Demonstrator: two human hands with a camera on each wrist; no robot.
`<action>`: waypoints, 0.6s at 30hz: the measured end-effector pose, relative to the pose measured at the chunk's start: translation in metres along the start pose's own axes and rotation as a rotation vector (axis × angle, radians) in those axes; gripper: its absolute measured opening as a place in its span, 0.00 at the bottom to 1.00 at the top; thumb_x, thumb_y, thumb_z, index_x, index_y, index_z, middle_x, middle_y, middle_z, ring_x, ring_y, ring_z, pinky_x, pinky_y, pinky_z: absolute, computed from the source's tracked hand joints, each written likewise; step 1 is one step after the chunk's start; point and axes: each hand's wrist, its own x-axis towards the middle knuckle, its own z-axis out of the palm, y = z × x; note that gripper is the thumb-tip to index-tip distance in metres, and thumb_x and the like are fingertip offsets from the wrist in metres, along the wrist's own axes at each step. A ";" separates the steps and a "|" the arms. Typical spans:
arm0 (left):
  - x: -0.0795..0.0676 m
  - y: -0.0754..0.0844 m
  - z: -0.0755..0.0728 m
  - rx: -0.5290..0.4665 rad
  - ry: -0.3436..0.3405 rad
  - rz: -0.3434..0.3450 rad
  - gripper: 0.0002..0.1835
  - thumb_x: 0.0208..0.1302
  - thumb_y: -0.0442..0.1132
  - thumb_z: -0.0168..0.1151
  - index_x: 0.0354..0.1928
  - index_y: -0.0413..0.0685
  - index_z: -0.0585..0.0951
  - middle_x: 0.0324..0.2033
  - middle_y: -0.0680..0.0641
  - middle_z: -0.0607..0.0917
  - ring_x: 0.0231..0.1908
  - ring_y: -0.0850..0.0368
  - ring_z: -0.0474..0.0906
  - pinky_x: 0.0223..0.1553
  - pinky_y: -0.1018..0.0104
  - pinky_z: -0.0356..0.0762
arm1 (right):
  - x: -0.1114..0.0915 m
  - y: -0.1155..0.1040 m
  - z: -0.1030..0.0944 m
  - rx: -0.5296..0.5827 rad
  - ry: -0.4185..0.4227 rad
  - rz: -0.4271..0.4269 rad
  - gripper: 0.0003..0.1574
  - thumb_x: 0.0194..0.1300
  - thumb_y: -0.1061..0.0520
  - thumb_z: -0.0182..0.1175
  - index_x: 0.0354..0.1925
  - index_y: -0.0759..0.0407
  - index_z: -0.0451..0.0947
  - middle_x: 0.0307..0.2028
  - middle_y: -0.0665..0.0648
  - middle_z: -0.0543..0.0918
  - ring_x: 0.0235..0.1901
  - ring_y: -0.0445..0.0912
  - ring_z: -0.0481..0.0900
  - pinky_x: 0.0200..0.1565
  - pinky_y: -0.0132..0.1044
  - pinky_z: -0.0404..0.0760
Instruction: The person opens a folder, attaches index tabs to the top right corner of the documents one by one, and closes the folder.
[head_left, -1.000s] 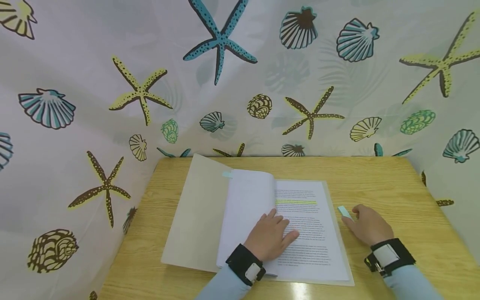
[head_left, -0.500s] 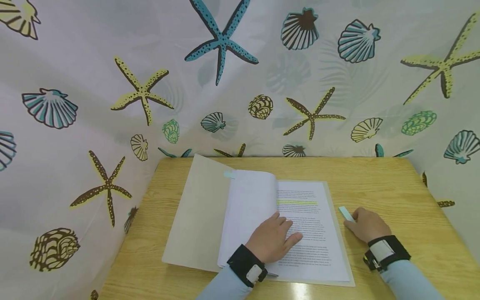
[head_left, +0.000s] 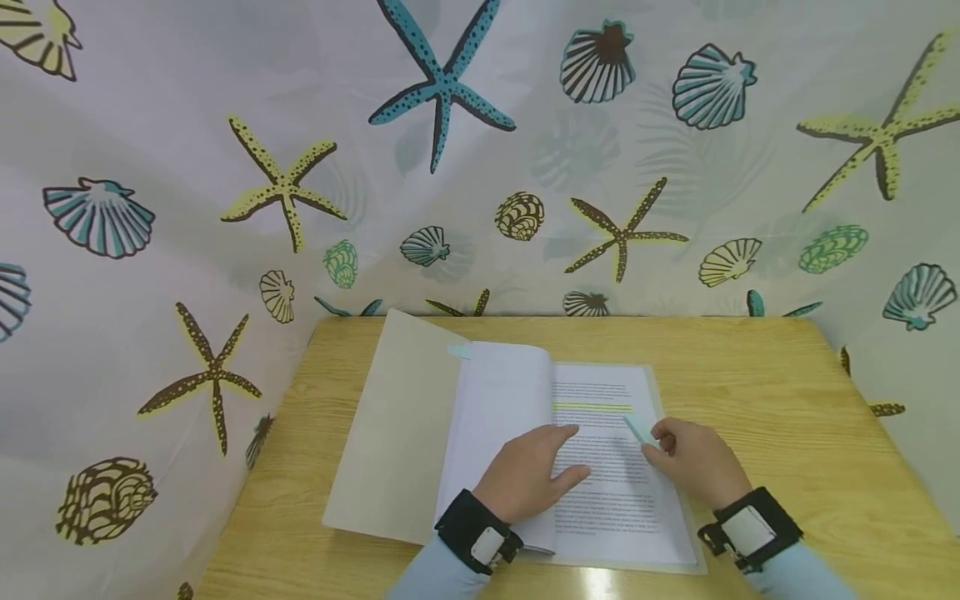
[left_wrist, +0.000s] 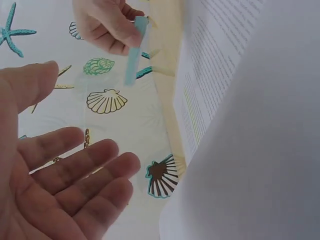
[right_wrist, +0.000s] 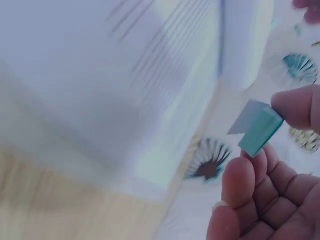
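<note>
A document of printed pages [head_left: 600, 517] lies open, with a yellow highlighted line [head_left: 592, 408] on its right page. My right hand [head_left: 697, 462] pinches a narrow pale teal sticky tab [head_left: 637, 430] between thumb and fingers, over that page's right side just below the highlight. From the right wrist, the tab [right_wrist: 261, 131] shows a teal face and a greyish flap. My left hand [head_left: 525, 475] hovers by the turned pages, fingers loosely extended and thumb apart. In the left wrist view its palm [left_wrist: 30, 200] holds nothing.
A similar pale tab [head_left: 460, 351] sticks out from the turned pages [head_left: 498, 400] at upper left. The cream cover [head_left: 397, 442] is folded out left on the wooden table [head_left: 787, 375]. A shell-and-starfish cloth [head_left: 480, 183] stands behind and at both sides.
My right hand has moved left with the sticky tab, from the table beside the document to over the right page. My left hand has shifted slightly left, its fingers changing pose.
</note>
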 end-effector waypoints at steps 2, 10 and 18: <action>-0.002 0.000 -0.002 -0.063 0.036 0.002 0.31 0.68 0.58 0.54 0.66 0.49 0.71 0.56 0.50 0.80 0.55 0.60 0.77 0.53 0.65 0.75 | -0.005 -0.018 0.000 -0.002 0.038 -0.084 0.16 0.56 0.52 0.69 0.38 0.63 0.81 0.25 0.51 0.79 0.24 0.42 0.74 0.26 0.37 0.74; -0.006 0.001 0.001 -0.503 0.157 -0.032 0.25 0.72 0.53 0.52 0.63 0.46 0.73 0.38 0.52 0.83 0.34 0.69 0.78 0.33 0.76 0.76 | -0.025 -0.062 0.008 -0.030 0.275 -0.528 0.17 0.47 0.56 0.74 0.36 0.55 0.79 0.30 0.45 0.78 0.27 0.35 0.74 0.28 0.29 0.76; -0.008 0.003 0.005 -0.740 0.263 -0.044 0.08 0.68 0.35 0.58 0.46 0.44 0.81 0.26 0.52 0.81 0.25 0.66 0.78 0.25 0.72 0.76 | -0.029 -0.074 0.007 0.137 0.247 -0.588 0.22 0.52 0.55 0.72 0.45 0.53 0.76 0.41 0.46 0.78 0.39 0.39 0.77 0.39 0.37 0.80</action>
